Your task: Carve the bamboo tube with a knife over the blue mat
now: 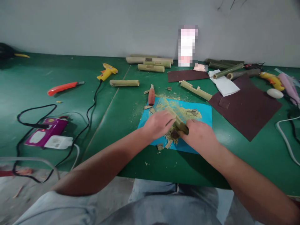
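Note:
My left hand is closed around the far part of a short pale green bamboo tube, which slants over a blue sheet. My right hand grips the tube's near end from the right, thumb underneath. Against that end shows a dark brown patch, and I cannot make out whether it is a separate piece. Beneath the hands, bamboo shavings and dust cover much of the sheet. A knife with a reddish handle lies just beyond my left hand, its blade pointing away.
Bamboo tubes lie near the wall, and a notched one sits right of centre. A brown sheet is on the right. At left are a yellow glue gun, an orange-red cutter and a purple power strip with cables.

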`<state>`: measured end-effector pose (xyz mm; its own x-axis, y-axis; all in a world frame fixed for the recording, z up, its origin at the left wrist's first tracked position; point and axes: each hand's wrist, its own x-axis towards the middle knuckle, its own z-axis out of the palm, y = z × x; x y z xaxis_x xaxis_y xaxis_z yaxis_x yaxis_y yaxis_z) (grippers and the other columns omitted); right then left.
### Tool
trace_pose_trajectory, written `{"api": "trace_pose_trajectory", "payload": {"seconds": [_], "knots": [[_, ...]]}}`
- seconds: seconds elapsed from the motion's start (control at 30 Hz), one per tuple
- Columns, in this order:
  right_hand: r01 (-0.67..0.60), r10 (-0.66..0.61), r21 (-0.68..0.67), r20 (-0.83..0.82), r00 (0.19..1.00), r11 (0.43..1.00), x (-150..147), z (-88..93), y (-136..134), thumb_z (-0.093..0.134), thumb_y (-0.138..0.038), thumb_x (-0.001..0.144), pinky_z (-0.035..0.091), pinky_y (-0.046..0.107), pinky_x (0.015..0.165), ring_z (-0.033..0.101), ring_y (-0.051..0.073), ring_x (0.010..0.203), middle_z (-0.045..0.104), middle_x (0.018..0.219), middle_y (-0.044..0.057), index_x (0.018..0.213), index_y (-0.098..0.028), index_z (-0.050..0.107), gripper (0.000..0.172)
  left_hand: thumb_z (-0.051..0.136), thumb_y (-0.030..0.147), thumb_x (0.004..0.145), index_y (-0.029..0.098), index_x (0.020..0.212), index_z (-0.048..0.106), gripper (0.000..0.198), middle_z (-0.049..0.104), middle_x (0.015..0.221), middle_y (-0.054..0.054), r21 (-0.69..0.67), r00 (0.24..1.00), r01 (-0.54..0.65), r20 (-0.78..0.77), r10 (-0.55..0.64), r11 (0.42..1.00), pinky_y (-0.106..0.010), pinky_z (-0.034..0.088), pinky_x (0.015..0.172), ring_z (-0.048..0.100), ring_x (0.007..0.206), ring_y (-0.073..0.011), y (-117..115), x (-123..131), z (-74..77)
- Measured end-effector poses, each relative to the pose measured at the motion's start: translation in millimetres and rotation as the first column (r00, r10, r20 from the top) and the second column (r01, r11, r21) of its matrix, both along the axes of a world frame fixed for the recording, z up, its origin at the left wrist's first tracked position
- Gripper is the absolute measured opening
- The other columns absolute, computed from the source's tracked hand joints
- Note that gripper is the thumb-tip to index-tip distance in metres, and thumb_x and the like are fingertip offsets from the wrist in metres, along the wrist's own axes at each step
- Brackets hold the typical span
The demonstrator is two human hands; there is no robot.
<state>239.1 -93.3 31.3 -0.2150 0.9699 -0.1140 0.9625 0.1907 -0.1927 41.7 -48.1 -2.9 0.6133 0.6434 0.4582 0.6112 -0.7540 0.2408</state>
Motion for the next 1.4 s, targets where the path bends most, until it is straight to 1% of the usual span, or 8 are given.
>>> {"api": "trace_pose_trajectory", "payload": {"seconds": [0.13,0.33,0.5,0.67,0.8,0.97,1.13,1.4], "knots": [[-0.011,0.011,0.011,0.002,1.000,1.000,-1.1,-0.9,-0.4,0.059,-0.039,0.094,0.031,0.034,0.059,0.067,0.025,0.081,0.071,0.090,0.010,0.094,-0.018,0.067,0.023,0.041,0.029,0.108,0.018,0.092,0.072,0.037,0.069,0.082,-0.005,-0.069,0.983,0.164,-0.070,-0.169,0.984,-0.029,0.053,0.070,0.066,0.078,-0.0165,-7.8,3.0,1.5],[0.016,-0.017,-0.030,-0.023,1.000,0.999,-1.0,0.9,1.0,0.063,-0.043,0.092,0.032,0.033,0.059,0.066,0.025,0.079,0.071,0.088,0.010,0.092,-0.019,0.067,0.024,0.048,0.028,0.105,0.015,0.091,0.071,0.030,0.067,0.079,-0.005,0.059,0.999,-0.050,0.022,0.049,0.997,-0.030,0.052,0.069,0.064,0.077,-0.0176,8.3,-8.8,-0.6],[-0.021,0.020,-0.018,-0.012,1.000,1.000,0.2,-1.4,0.5,0.061,-0.035,0.092,0.033,0.033,0.060,0.066,0.024,0.079,0.071,0.091,0.010,0.095,-0.018,0.067,0.019,0.042,0.027,0.108,0.017,0.085,0.069,0.036,0.067,0.081,-0.003,-0.092,0.981,0.186,-0.043,-0.191,0.978,-0.027,0.051,0.069,0.063,0.076,-0.0144,-6.5,2.2,1.4],[-0.019,0.019,-0.037,-0.002,1.000,0.999,-0.4,0.6,0.2,0.061,-0.041,0.093,0.033,0.033,0.060,0.067,0.024,0.081,0.072,0.091,0.010,0.096,-0.017,0.067,0.025,0.047,0.030,0.106,0.016,0.093,0.071,0.031,0.069,0.082,-0.005,-0.053,0.997,0.021,0.071,-0.017,0.998,-0.028,0.052,0.072,0.064,0.079,-0.0159,-0.4,-4.2,3.5],[-0.040,0.041,-0.030,0.009,0.999,0.999,-1.5,2.4,-1.3,0.060,-0.035,0.094,0.033,0.033,0.060,0.067,0.024,0.083,0.072,0.093,0.011,0.097,-0.017,0.068,0.020,0.040,0.029,0.108,0.017,0.087,0.070,0.038,0.067,0.081,-0.003,-0.110,0.977,0.198,-0.053,-0.204,0.974,-0.026,0.051,0.070,0.064,0.077,-0.0140,-2.0,-3.0,2.1],[-0.006,0.006,-0.046,0.012,1.000,0.999,-2.2,3.8,-1.5,0.058,-0.040,0.096,0.034,0.032,0.059,0.067,0.024,0.081,0.072,0.091,0.011,0.097,-0.016,0.069,0.026,0.046,0.029,0.107,0.014,0.097,0.072,0.032,0.068,0.084,-0.006,-0.009,0.998,-0.037,0.044,0.037,0.999,-0.029,0.054,0.074,0.065,0.082,-0.0170,10.8,-9.1,0.0],[-0.028,0.028,-0.013,0.019,0.999,1.000,-2.7,3.2,-2.6,0.057,-0.038,0.097,0.034,0.032,0.059,0.067,0.022,0.079,0.072,0.089,0.010,0.095,-0.017,0.069,0.025,0.043,0.029,0.108,0.017,0.101,0.073,0.033,0.071,0.088,-0.006,-0.083,0.986,0.163,-0.016,-0.165,0.983,-0.027,0.055,0.072,0.067,0.081,-0.0156,6.8,-7.1,-1.7],[-0.023,0.023,-0.007,0.016,1.000,1.000,-3.0,0.3,-2.4,0.057,-0.039,0.098,0.035,0.032,0.059,0.069,0.023,0.081,0.073,0.091,0.011,0.094,-0.016,0.068,0.026,0.044,0.029,0.107,0.017,0.102,0.073,0.032,0.072,0.089,-0.006,-0.044,0.997,0.072,-0.019,-0.072,0.996,-0.028,0.055,0.073,0.068,0.083,-0.0168,5.3,-8.0,-4.3]]}}
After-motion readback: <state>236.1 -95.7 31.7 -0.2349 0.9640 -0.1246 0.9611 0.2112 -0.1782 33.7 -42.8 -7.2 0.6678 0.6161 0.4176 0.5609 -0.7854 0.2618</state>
